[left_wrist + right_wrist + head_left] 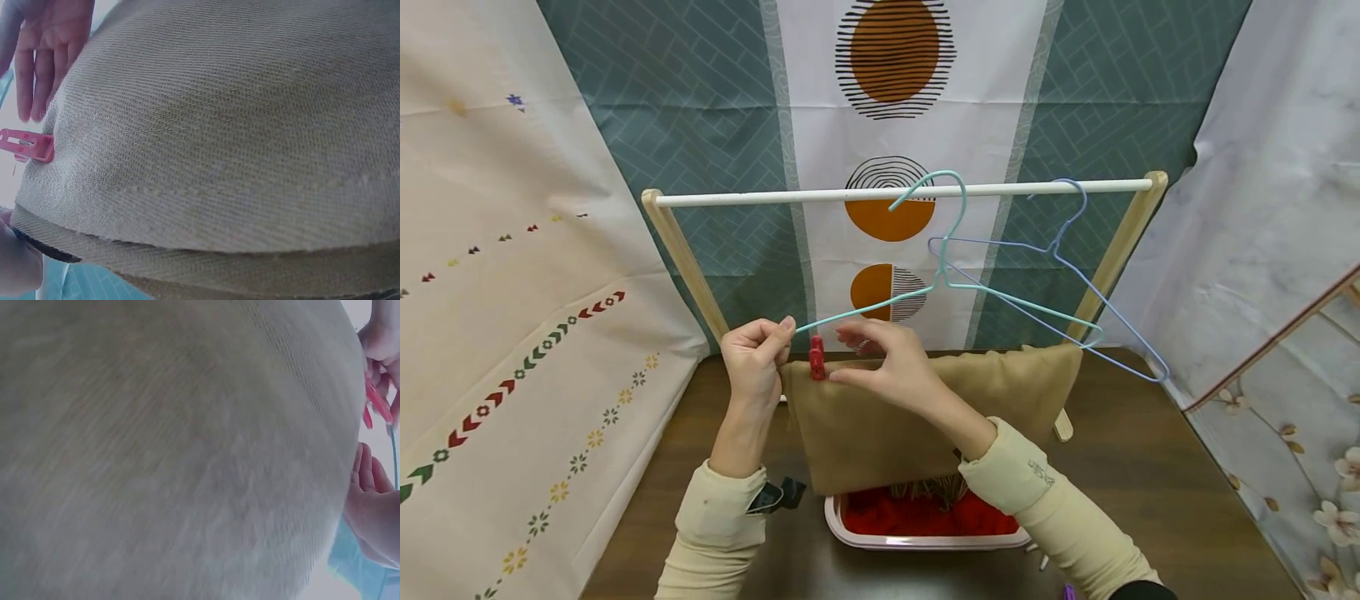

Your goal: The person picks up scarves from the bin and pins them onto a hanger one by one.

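My left hand [754,358] pinches the left end of a mint-green hanger [880,306], right at the corner of a folded tan cloth [880,433]. Clipped on the cloth's top edge near that hand is a red clothespin [817,360], pinkish in the left wrist view. My right hand [895,367] is just right of it, thumb and fingers spread apart, the thumb tip close to the clothespin. In the right wrist view, cloth fills most of the picture, with the right hand [369,500] at the edge. The hanger's hook overlaps the rack's white rod in the head view.
A blue hanger [1108,300] hangs at the right of the white rod [760,197], held up by wooden rack legs [685,258]. Below the cloth, a white-rimmed tray [925,543] holds red material. Patterned fabric [700,75] covers the back and sides.
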`<state>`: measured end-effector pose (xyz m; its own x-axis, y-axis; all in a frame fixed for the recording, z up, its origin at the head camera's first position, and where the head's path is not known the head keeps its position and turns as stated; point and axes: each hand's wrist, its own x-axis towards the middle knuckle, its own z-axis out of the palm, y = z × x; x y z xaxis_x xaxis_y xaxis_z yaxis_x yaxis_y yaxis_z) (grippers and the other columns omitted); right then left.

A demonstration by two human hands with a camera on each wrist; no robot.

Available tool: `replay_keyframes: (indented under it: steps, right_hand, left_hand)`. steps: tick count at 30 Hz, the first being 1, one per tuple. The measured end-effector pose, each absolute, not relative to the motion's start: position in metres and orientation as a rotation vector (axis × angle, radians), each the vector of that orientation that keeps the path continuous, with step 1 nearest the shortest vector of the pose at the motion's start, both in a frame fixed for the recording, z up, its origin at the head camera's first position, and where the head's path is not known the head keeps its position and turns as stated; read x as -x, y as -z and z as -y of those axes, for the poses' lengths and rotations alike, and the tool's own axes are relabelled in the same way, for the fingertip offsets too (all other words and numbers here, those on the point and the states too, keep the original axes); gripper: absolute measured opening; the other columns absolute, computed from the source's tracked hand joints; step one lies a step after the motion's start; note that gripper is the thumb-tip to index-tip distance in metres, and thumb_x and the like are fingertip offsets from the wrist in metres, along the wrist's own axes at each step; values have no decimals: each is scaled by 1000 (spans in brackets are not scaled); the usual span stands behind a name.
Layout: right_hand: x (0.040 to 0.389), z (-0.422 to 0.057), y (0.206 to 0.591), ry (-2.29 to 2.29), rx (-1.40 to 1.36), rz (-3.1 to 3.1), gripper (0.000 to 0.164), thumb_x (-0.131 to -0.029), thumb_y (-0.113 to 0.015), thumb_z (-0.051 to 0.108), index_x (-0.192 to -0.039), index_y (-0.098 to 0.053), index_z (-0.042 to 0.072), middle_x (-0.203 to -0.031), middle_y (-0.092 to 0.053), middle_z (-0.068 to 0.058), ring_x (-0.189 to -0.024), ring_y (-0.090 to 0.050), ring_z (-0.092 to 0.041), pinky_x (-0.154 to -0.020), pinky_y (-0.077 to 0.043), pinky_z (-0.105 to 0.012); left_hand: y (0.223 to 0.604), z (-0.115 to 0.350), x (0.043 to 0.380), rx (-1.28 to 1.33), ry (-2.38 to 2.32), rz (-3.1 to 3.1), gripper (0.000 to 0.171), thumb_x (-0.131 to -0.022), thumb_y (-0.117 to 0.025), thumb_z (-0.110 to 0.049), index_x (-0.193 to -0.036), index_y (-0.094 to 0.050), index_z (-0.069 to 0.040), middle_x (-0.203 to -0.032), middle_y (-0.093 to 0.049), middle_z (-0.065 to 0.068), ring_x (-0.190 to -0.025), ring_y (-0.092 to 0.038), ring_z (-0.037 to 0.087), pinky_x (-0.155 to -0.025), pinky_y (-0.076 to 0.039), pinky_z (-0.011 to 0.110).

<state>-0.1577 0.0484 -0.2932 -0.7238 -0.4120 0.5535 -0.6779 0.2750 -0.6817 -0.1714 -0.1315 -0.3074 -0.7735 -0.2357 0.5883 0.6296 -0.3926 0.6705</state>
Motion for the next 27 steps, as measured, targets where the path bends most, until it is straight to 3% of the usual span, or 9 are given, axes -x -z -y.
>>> replay_keyframes:
  steps: [9, 27]
  right_hand:
    - [147, -76, 296, -1472, -1074, 2253, 41, -70, -77, 6, -107, -63, -2, -101, -64, -9, -90, -60, -23, -76, -50, -27]
    - [132, -128, 305, -1326, -1066, 2327, 37, -72, -76, 8, -106, -63, -1, -98, -65, -10, -87, -61, -20, -74, -50, -29]
  left_hand:
    - [310, 134, 172, 558, 2203, 1271, 36, -77, -52, 19, -48, -55, -1, -40, -30, 0, -36, -20, 11, -39, -12, 23]
    - [307, 139, 174, 559, 2215, 1238, 36, -77, -50, 21, -48, -55, 0, -40, -33, 2, -35, -21, 11, -38, -12, 24]
